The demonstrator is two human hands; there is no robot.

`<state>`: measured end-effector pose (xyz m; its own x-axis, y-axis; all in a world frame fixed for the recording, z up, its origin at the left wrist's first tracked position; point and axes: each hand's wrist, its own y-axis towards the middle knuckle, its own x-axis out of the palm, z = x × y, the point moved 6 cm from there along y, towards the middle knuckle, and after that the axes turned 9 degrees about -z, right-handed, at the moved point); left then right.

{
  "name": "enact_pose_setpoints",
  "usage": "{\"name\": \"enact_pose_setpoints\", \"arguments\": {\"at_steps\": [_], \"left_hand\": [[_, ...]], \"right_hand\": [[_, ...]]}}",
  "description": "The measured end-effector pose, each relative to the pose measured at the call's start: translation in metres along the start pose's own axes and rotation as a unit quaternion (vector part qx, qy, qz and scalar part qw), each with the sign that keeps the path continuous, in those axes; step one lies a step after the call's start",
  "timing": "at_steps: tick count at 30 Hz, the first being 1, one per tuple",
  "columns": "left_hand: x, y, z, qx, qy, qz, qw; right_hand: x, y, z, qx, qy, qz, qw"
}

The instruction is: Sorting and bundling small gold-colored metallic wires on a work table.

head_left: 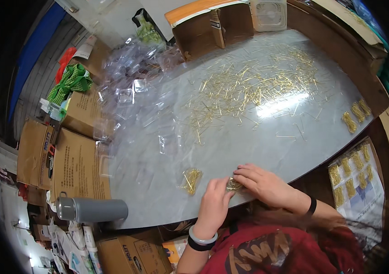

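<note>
At the table's near edge both my hands close in on a small bundle of gold wire hooks. My left hand, with a pale bangle and a dark band at its wrist, grips the bundle's left side. From the right, my right hand bends its fingers over the same bundle and hides part of it. Just left of my hands lies another pile of gold wire hooks, which seems to be in clear plastic. Many loose gold hooks are strewn over the far half of the grey table.
Clear plastic packs heap along the table's left side. A grey bottle lies at the near left corner. Several hook bundles rest on a board at lower right; others sit near the right edge. Cardboard boxes stand left.
</note>
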<state>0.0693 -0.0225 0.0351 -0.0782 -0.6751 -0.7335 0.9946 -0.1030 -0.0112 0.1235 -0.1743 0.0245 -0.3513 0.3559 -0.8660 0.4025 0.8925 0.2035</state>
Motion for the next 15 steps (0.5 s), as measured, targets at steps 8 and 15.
{"name": "enact_pose_setpoints", "arguments": {"at_steps": [8,15], "left_hand": [[0.004,0.0,0.002,0.028,-0.091,0.021,0.995],[0.008,0.006,0.018,0.085,0.099,0.014,0.991]], "right_hand": [[-0.008,-0.009,0.007,0.067,0.115,0.093,0.987],[-0.004,-0.006,0.007,0.025,0.048,0.057,0.997]]}}
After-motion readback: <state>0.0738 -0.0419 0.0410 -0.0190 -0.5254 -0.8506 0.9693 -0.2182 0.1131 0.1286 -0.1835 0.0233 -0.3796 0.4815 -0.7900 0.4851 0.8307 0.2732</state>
